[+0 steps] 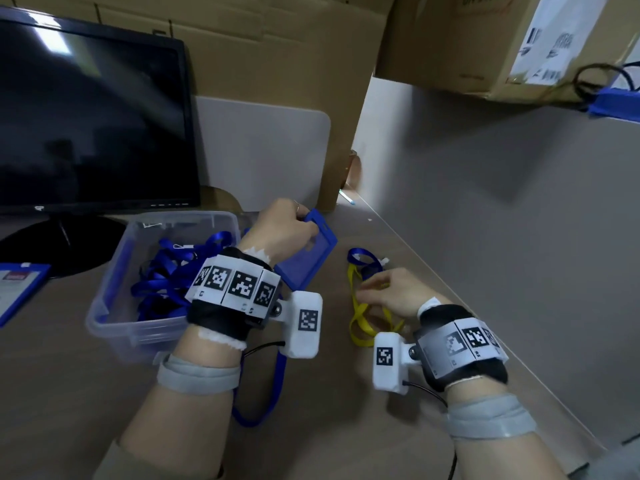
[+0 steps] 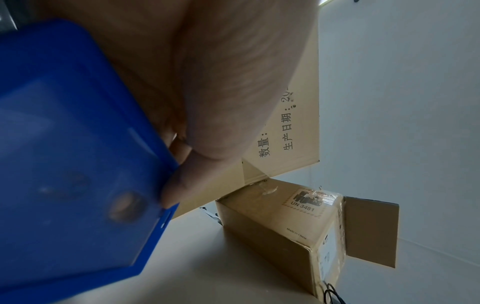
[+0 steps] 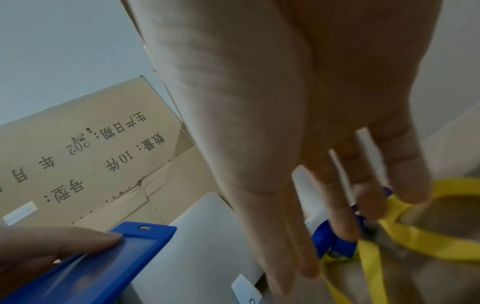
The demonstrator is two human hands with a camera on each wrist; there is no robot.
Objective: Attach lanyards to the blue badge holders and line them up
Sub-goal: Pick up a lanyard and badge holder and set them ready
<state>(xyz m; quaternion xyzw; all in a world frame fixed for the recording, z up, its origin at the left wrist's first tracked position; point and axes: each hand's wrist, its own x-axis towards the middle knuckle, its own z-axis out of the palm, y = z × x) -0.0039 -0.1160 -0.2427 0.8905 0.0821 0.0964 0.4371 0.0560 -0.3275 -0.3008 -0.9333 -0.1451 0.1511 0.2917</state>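
My left hand (image 1: 298,226) grips a blue badge holder (image 1: 311,258) by its slotted top end and holds it tilted above the table. In the left wrist view the thumb (image 2: 176,185) presses the edge of the badge holder (image 2: 64,144). My right hand (image 1: 369,287) reaches down with fairly straight fingers (image 3: 337,222) onto a yellow lanyard (image 1: 360,317) tangled with a short blue lanyard (image 1: 360,256) on the table. In the right wrist view the fingers touch the blue lanyard (image 3: 340,244) and the yellow lanyard (image 3: 415,240). The badge holder (image 3: 103,267) shows at the lower left there.
A clear plastic bin (image 1: 114,306) at my left holds several blue lanyards (image 1: 162,282). Another blue lanyard (image 1: 263,410) loops on the table under my left wrist. A monitor (image 1: 86,116) stands behind the bin, a filled badge (image 1: 20,285) lies far left, and a grey partition (image 1: 485,237) borders the right.
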